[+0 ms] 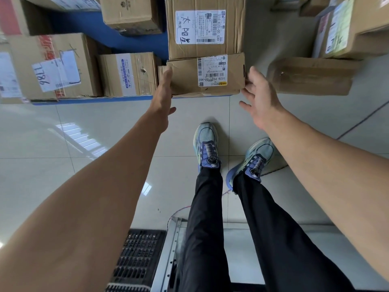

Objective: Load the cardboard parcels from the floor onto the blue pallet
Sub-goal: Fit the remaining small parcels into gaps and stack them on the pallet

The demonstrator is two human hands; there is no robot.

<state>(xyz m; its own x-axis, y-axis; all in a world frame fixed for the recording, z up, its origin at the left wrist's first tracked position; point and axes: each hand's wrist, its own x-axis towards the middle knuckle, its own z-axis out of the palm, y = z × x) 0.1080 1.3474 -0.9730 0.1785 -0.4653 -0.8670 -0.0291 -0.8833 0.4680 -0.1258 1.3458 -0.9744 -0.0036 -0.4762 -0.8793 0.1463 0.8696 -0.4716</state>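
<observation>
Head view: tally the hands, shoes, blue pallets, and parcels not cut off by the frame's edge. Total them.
Hands: 2, left hand and right hand.
Shoes: 2, left shoe, right shoe.
Blue pallets: 1, blue pallet.
Whole parcels: 4, parcel marked 11786, blue-labelled parcel, parcel between the hands, floor parcel at right.
Total: 9.

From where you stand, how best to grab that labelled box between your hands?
By its short ends, palms pressing inward from left and right. The parcel lies wide across you, a bigger box blocks its far side; left hand and right hand flank it.
</observation>
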